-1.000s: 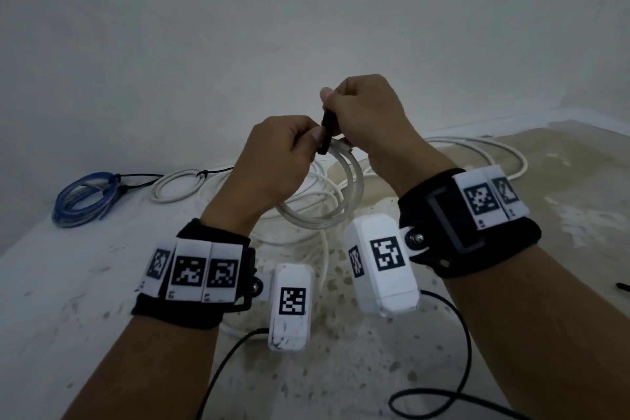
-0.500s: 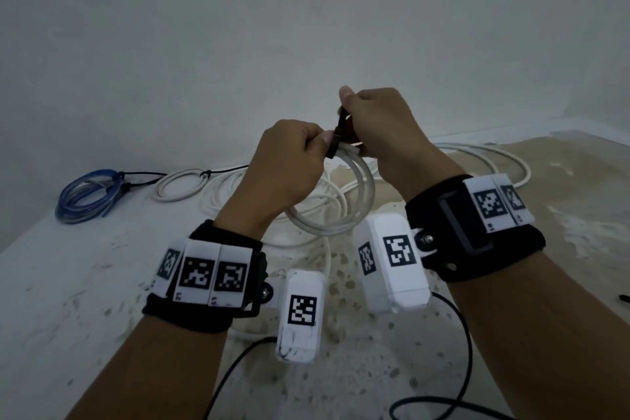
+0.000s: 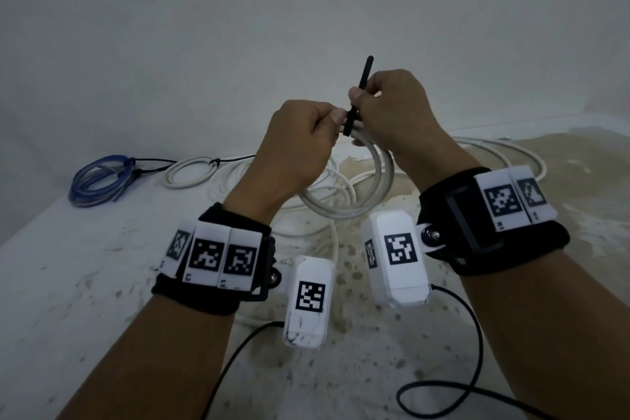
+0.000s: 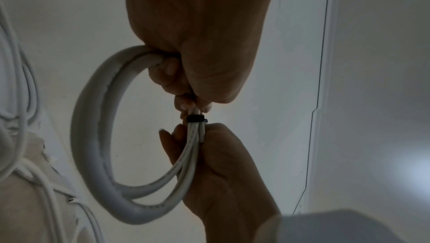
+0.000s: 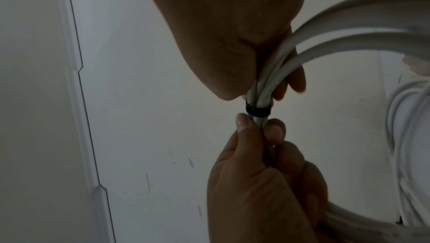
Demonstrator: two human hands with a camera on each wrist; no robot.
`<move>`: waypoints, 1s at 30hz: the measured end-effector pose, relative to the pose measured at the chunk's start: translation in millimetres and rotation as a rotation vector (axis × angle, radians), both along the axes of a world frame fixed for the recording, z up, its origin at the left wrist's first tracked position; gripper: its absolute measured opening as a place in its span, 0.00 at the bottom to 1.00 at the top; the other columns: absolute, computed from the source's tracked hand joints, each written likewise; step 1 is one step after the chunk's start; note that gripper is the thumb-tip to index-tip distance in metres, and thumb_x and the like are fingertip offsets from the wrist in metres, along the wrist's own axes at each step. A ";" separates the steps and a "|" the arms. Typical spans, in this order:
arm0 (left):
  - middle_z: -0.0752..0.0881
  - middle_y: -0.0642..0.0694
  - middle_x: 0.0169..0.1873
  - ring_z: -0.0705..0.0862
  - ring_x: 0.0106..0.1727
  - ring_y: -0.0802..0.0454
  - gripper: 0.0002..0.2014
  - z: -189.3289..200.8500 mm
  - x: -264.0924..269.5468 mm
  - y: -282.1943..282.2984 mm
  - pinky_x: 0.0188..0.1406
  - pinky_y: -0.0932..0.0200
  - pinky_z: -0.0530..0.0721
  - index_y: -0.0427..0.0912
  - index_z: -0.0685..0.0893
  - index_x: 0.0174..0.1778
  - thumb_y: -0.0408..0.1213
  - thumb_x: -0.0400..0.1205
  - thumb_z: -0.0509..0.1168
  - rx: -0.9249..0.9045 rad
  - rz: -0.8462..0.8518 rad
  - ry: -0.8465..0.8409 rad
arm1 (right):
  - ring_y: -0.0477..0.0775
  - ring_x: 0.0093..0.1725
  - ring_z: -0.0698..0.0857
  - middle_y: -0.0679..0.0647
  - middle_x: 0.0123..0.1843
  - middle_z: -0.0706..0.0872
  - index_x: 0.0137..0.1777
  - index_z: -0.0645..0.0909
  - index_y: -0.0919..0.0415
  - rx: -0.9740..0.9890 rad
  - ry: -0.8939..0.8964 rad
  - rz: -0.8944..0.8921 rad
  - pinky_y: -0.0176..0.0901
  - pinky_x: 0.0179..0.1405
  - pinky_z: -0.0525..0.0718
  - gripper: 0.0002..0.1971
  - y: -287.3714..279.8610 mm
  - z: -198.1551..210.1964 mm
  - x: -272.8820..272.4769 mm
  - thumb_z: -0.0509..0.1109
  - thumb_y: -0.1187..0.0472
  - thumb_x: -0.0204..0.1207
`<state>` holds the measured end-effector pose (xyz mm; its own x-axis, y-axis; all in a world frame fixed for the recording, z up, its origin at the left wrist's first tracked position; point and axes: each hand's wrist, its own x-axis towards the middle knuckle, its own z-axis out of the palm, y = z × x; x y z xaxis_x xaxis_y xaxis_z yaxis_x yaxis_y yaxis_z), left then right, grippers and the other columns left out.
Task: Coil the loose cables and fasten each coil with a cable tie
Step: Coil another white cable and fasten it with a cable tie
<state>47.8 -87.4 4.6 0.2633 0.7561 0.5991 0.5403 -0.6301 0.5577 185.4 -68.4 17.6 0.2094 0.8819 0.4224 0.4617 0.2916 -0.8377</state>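
White round-jacket cable coil (image 3: 354,194) is held up above the bench (image 3: 85,283), between both hands. Black plastic cable tie (image 3: 356,102) is already looped snug around the bundled strands, band visible in both wrist views (image 4: 196,118); its free tail sticks up past the knuckles.

Left hand (image 3: 296,153): fingers clenched on the coil just beside the tie. Right hand (image 3: 392,112): thumb and fingers pinch the tie tail, lower fingers also around the coil strands.

Progress, my read:
- Blue cable coil (image 3: 99,181) at far left of the bench: tied, black tail trailing off it.
- Small white cable coil (image 3: 191,172) next to it: tied too, looks like.
- Coil in hand: tie threaded and mostly cinched; final pull probably still pending.
- Loose white cable loops (image 3: 494,153) sprawled behind the hands: not coiled yet. At least one more cable to do, exact count can't tell.

Labels: only square black-and-white fiducial markers on the wristbands (image 3: 221,256) and camera housings. Faint print along the cable jacket in the left wrist view, too small to read. No brand visible.
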 end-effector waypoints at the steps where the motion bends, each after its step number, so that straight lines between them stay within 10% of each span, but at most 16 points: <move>1: 0.77 0.40 0.23 0.68 0.21 0.59 0.20 0.0 0.3 -0.6 0.25 0.66 0.65 0.27 0.84 0.39 0.39 0.86 0.58 0.010 -0.011 0.005 | 0.67 0.41 0.90 0.61 0.40 0.88 0.35 0.80 0.62 -0.020 -0.002 0.004 0.66 0.44 0.89 0.13 -1.4 0.6 0.3 0.69 0.55 0.79; 19: 0.73 0.54 0.19 0.71 0.23 0.59 0.20 -2.7 5.1 -2.7 0.26 0.67 0.65 0.55 0.74 0.27 0.37 0.87 0.60 0.048 0.010 0.075 | 0.51 0.19 0.84 0.64 0.35 0.85 0.55 0.80 0.74 -0.353 0.499 0.215 0.46 0.24 0.89 0.10 -13.5 1.6 6.4 0.67 0.64 0.84; 25: 0.84 0.53 0.30 0.78 0.27 0.63 0.10 -5.7 4.6 3.4 0.32 0.63 0.72 0.43 0.87 0.52 0.39 0.86 0.61 -0.143 0.102 -0.090 | 0.59 0.29 0.90 0.65 0.41 0.87 0.48 0.78 0.68 -0.170 0.308 0.207 0.50 0.28 0.90 0.06 -11.1 0.1 3.3 0.71 0.65 0.81; 30: 0.83 0.48 0.32 0.73 0.16 0.65 0.09 -1.0 4.4 1.5 0.23 0.64 0.67 0.43 0.84 0.55 0.39 0.87 0.60 -0.366 0.057 -0.224 | 0.60 0.36 0.92 0.60 0.40 0.90 0.38 0.81 0.62 -0.050 0.092 0.139 0.58 0.41 0.91 0.09 -0.5 -5.6 4.9 0.77 0.61 0.75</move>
